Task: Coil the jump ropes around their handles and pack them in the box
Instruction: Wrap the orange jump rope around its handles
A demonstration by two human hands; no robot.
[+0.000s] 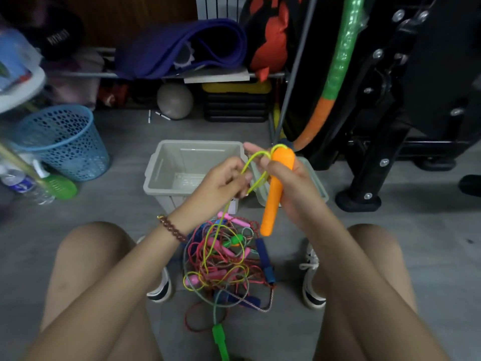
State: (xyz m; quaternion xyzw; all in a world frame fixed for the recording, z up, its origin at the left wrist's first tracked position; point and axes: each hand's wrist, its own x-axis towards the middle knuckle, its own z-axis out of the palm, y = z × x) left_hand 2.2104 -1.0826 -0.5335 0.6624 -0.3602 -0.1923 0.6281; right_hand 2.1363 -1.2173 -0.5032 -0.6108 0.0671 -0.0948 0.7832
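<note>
Gripping the orange handle in our right hand and pinching its yellow rope with our left hand, just before the box, we may drag the tangled pile up, because the rope runs down into it.

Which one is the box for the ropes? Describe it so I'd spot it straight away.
On the grey floor, just beyond the tangled pile of jump ropes between the person's feet, stands the box. It is pale grey, rectangular and open-topped. Unlike the round blue basket to its left, its walls are solid, without holes.
</note>
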